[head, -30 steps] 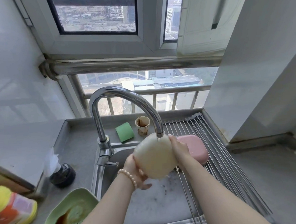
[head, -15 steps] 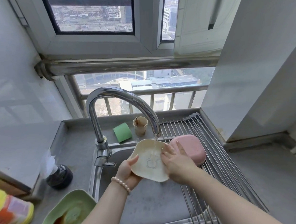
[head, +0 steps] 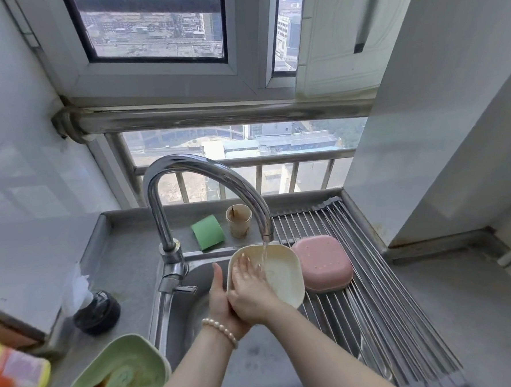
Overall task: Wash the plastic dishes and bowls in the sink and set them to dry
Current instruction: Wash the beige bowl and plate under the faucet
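Note:
A cream plastic bowl [head: 283, 274] is tilted under the running faucet [head: 205, 178], over the steel sink [head: 258, 363]. My left hand [head: 220, 297] grips its left rim from beneath, thumb up along the edge. My right hand [head: 248, 286] lies inside the bowl with its fingers flat against the wet inner wall. A pink bowl [head: 323, 262] sits upside down on the metal roll-up drying rack [head: 388, 290] just right of the cream bowl. A green bowl [head: 116, 381] with brown sauce residue stands on the counter at lower left.
A green sponge [head: 208, 232] and a stained paper cup [head: 239, 220] sit behind the sink. A black sink stopper [head: 96, 312] with crumpled plastic and a yellow detergent bottle [head: 17, 378] are on the left counter. Walls close in on both sides.
The cream bowl turned from its back facing me to its opening facing up under the stream. My right hand moved from the bowl's right edge to inside it.

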`<state>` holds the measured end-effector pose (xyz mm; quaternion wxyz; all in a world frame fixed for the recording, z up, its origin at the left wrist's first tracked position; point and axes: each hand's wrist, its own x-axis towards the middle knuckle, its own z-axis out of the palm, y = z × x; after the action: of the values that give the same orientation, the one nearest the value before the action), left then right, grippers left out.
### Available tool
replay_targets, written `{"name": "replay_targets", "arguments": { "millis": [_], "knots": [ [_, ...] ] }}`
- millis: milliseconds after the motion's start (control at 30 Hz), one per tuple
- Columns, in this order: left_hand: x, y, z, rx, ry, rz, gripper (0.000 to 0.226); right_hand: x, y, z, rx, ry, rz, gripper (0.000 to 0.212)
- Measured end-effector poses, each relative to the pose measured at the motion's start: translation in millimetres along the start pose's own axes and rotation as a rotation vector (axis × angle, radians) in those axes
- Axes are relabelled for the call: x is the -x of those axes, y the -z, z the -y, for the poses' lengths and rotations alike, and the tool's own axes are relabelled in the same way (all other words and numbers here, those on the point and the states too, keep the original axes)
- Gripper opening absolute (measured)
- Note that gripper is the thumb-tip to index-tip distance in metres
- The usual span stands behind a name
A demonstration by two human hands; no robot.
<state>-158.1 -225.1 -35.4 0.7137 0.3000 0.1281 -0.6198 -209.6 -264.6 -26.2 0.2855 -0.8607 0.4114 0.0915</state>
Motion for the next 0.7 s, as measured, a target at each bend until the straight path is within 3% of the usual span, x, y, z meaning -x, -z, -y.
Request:
{"name": "replay_targets", "arguments": {
  "millis": [133,267,400,500,600,633,700],
  "knots": [
    [-4,-4,-11,-0.168,-0.049,-0.123,0.044,7,4,0,-0.117,0.161,0.137,0.069],
    [-11,0,-25,-0.317,-0.013,-0.146,0.061,17,-11,-16,-0.086,0.265,0.177,0.067],
    [-4,-4,-25,-0.377,-0.013,-0.154,0.055,39,-4,-42,-0.081,0.344,0.029,0.046],
    [-5,-1,-31,-0.638,-0.147,-0.327,0.038,47,3,-70,0.191,0.327,-0.037,0.076],
    [-10,8,-37,-0.897,-0.191,-0.482,0.032,46,0,-89,0.4,0.313,-0.24,0.076],
    [-8,6,-37,-0.863,-0.164,-0.479,0.03,46,2,-89,0.392,0.289,-0.302,0.077],
    [-10,9,-34,-0.738,-0.103,-0.45,0.022,40,-1,-85,0.103,0.15,-0.266,0.073]
  ]
}}
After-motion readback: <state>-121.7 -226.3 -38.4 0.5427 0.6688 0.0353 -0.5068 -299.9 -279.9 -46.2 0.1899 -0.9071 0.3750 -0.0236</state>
